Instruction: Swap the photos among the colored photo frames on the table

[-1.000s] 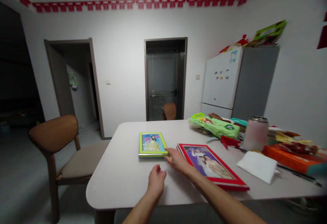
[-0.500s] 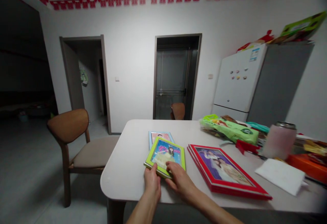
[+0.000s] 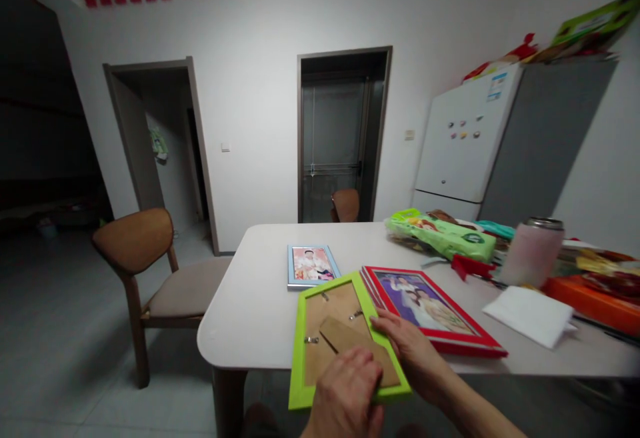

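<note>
A lime-green picture frame is held up in front of me, its brown back and folded stand turned toward me. My left hand is closed at its lower edge, fingers curled over the lower part of the stand. My right hand grips the right side, thumb on the rim and the other fingers partly hidden. Behind it, a light-blue picture frame lies photo side up on the white table. Red picture frames are stacked flat to the right.
Farther right are a green package, a pink jar, a folded white paper and an orange box. A wooden chair stands at the table's left. A white refrigerator is at the back right.
The lime-green frame has been lifted from the table and flipped, so its back faces me. It moved nearer and uncovered the light-blue frame. My left hand shifted right, onto the stand.
</note>
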A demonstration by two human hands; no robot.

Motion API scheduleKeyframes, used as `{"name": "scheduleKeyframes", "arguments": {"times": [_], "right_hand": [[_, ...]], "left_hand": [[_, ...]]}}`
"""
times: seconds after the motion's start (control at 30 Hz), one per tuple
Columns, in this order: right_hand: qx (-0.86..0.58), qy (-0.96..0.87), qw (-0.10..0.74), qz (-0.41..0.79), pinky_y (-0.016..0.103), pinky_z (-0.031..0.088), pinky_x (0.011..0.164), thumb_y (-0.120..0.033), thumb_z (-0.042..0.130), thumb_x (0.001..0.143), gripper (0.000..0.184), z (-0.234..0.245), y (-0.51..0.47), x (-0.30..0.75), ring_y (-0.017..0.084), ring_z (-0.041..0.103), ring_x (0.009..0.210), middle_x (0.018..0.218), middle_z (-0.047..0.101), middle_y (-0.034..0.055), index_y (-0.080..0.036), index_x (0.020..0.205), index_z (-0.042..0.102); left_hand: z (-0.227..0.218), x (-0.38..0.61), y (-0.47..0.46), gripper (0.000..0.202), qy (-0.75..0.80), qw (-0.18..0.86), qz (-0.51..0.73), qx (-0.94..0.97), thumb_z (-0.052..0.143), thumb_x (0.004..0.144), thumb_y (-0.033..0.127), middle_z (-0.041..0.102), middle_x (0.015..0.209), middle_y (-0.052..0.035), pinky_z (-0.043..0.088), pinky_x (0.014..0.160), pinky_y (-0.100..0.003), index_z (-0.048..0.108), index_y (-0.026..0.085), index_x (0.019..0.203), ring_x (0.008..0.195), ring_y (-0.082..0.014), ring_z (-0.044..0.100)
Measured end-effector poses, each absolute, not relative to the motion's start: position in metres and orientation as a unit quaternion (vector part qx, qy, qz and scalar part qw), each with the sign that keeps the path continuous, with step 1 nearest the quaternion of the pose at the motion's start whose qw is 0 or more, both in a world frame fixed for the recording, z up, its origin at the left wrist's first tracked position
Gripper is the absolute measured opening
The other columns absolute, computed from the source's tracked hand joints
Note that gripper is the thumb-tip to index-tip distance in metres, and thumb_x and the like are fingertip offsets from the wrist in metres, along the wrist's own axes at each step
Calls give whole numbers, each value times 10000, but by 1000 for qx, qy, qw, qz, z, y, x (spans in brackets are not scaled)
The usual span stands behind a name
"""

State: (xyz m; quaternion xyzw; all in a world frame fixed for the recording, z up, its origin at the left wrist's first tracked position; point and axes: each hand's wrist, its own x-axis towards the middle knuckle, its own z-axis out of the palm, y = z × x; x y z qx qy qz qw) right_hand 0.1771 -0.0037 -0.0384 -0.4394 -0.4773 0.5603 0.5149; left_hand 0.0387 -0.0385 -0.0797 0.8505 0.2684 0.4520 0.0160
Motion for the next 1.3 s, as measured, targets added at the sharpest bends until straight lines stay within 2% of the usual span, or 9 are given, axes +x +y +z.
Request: {"name": "scheduleKeyframes", "arguments": {"times": [0.1,0.2,0.37,0.43,0.53,0.67,0.8,1.0,1.3], "right_hand": [[-463,-520,437,569,276,460,658,-235,513,619,390,-57,5,187,181,613,693,792,669,73,-105,984,561],[-545,-582,388,463,242,448,600,-198,474,592,403,-74,17,191,173,607,667,758,671,56,-105,973,565],[-628,-674,305,243,230,423,647,-186,441,601,382,-88,25,191,174,598,724,809,663,64,-135,957,571],[-627,-703,279,187,228,413,670,-184,428,609,354,-91,24,191,172,590,742,816,655,70,-139,925,582],[-633,-723,245,127,238,402,713,-195,428,618,366,-94,23,189,180,571,791,852,635,91,-126,944,579],[-631,-739,219,87,258,376,807,-226,443,643,405,-91,25,184,195,532,899,978,577,127,-104,1008,567],[-608,-762,213,68,257,345,857,-189,436,662,342,-87,32,175,196,500,961,1055,532,134,-113,942,617],[-600,-767,222,52,241,367,775,-151,408,685,284,-91,40,171,167,520,848,917,560,91,-164,820,658],[-611,-766,198,26,226,359,645,-174,388,724,272,-91,39,168,151,535,760,846,553,72,-187,783,654]], "left_hand": [[-108,49,-34,307,272,-58,427,860,417,715,161,617,997,-109,451,841,-314,511,131,1006,955,-218,550],[-126,56,-29,267,287,-73,408,864,397,739,170,626,988,-86,453,835,-285,533,148,967,942,-204,559],[-123,50,-31,317,299,18,332,895,486,665,174,599,1039,-98,418,878,-296,540,131,974,989,-215,528],[-114,40,-32,400,318,76,313,892,520,614,172,582,1067,-99,400,898,-301,527,128,1011,1008,-212,513],[-101,16,-26,432,425,127,327,834,474,637,164,538,1127,-112,358,935,-332,504,115,1065,1061,-202,469],[-98,-18,-7,502,573,167,358,718,458,640,172,443,1225,-130,272,984,-351,452,85,1135,1152,-217,367],[-105,-33,3,549,584,208,380,686,453,631,153,415,1248,-132,239,997,-295,418,54,1170,1162,-200,355],[-105,-31,2,578,579,230,400,672,446,593,88,424,1248,-89,228,1001,-276,428,92,1170,1158,-185,361],[-100,-31,0,582,587,205,363,694,413,609,63,406,1252,-144,231,999,-271,387,15,1188,1163,-198,353]]}}
